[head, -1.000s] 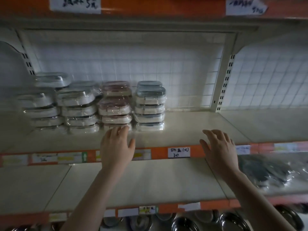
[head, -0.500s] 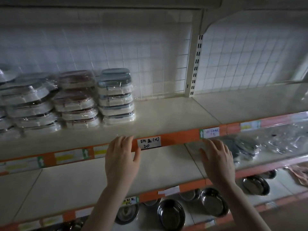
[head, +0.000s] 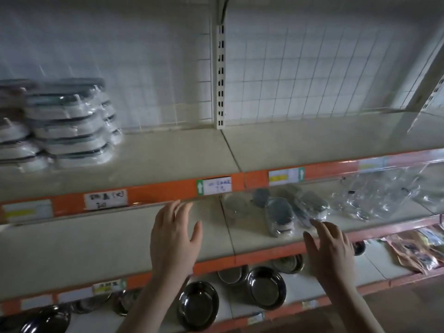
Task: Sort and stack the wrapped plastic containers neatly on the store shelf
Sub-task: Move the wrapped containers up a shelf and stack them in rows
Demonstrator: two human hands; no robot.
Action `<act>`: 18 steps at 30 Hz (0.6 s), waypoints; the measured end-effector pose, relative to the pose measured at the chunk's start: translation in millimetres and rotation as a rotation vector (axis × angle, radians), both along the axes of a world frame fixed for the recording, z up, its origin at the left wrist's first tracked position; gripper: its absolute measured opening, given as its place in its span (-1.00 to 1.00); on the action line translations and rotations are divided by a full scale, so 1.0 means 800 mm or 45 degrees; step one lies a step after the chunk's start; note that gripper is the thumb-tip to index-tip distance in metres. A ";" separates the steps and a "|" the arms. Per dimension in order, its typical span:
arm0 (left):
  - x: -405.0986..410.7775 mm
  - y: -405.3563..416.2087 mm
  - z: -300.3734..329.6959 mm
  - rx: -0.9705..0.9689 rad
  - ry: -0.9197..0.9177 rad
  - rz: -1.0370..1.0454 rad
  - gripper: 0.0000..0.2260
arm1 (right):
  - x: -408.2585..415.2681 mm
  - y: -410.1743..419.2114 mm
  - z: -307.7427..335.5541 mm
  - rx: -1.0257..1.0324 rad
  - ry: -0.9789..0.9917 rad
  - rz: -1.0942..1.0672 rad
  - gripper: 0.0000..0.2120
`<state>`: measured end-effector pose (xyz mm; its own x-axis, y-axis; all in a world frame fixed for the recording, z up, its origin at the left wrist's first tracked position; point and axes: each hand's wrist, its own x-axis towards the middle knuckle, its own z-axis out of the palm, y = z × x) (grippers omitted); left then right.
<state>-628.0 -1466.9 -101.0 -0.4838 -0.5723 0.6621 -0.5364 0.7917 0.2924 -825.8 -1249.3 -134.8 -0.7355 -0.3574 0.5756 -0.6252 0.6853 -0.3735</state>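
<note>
Left hand [head: 174, 239]: fingers are lying straight and slightly spread, thumb out to the side, gripping nothing. Palm is facing down, hovering in front of the middle shelf [head: 108, 236], fingertips reaching up near the orange price strip [head: 165, 192] of the shelf above.

Right hand [head: 330, 248]: fingers are also extending loosely and spread apart, holding nothing. Fingertips are sitting just beside the loose wrapped containers [head: 281, 216] lying on the middle shelf; cannot tell if they are touching the wrap.

Those loose containers are lying tilted and unstacked in a small cluster, dark lids showing through the plastic, right of the shelf seam. Crumpled clear plastic bags [head: 374, 198] are lying further right on the same shelf.

Stacked wrapped containers [head: 69, 126] are sitting on the upper shelf [head: 182, 152] at far left, in several columns against the white wire grid back panel [head: 300, 68]; blurred, so a count is not readable. They are well apart from both hands.

Handwritten price tags [head: 217, 186] are sticking to the orange strip. Steel bowls [head: 198, 305] are sitting on the bottom shelf below the forearms. Brownish packets [head: 418, 251] are lying at the far right.
</note>
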 end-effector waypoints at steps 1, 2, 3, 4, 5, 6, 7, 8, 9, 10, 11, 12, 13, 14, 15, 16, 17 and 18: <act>-0.021 0.020 -0.008 0.037 -0.010 0.030 -0.71 | -0.025 0.018 -0.005 0.001 -0.004 0.008 -0.73; -0.042 0.040 -0.017 0.087 -0.025 0.065 -0.71 | -0.050 0.034 -0.011 0.010 -0.015 0.029 -0.69; -0.060 0.061 -0.026 0.153 -0.059 0.097 -0.68 | -0.073 0.051 -0.018 0.036 -0.035 0.054 -0.65; -0.077 0.080 -0.033 0.205 -0.093 0.115 -0.66 | -0.093 0.066 -0.024 0.065 -0.056 0.073 -0.64; -0.093 0.097 -0.038 0.231 -0.121 0.117 -0.65 | -0.111 0.079 -0.028 0.082 -0.084 0.089 -0.66; -0.108 0.111 -0.043 0.242 -0.149 0.112 -0.65 | -0.126 0.091 -0.030 0.091 -0.114 0.093 -0.69; -0.121 0.124 -0.047 0.260 -0.183 0.111 -0.65 | -0.140 0.102 -0.033 0.101 -0.142 0.094 -0.71; -0.132 0.134 -0.049 0.280 -0.212 0.115 -0.65 | -0.152 0.110 -0.036 0.110 -0.163 0.093 -0.71; -0.142 0.142 -0.050 0.292 -0.231 0.127 -0.64 | -0.162 0.115 -0.038 0.121 -0.186 0.096 -0.70; -0.151 0.146 -0.051 0.300 -0.242 0.143 -0.64 | -0.169 0.119 -0.041 0.134 -0.208 0.102 -0.68; -0.159 0.149 -0.051 0.308 -0.253 0.155 -0.64 | -0.176 0.121 -0.045 0.147 -0.223 0.110 -0.66; -0.166 0.151 -0.052 0.305 -0.262 0.162 -0.64 | -0.182 0.122 -0.050 0.155 -0.237 0.121 -0.65; -0.172 0.152 -0.053 0.294 -0.264 0.164 -0.65 | -0.186 0.122 -0.053 0.160 -0.250 0.133 -0.64; -0.178 0.153 -0.055 0.284 -0.260 0.162 -0.65 | -0.190 0.122 -0.057 0.165 -0.262 0.142 -0.64; -0.184 0.153 -0.058 0.286 -0.260 0.154 -0.65 | -0.193 0.122 -0.060 0.169 -0.277 0.142 -0.64; -0.190 0.153 -0.062 0.293 -0.267 0.144 -0.66 | -0.196 0.123 -0.063 0.167 -0.292 0.130 -0.64; -0.195 0.153 -0.065 0.297 -0.274 0.135 -0.66 | -0.198 0.123 -0.065 0.158 -0.304 0.118 -0.64; -0.202 0.152 -0.069 0.295 -0.276 0.124 -0.66 | -0.201 0.124 -0.066 0.146 -0.306 0.110 -0.63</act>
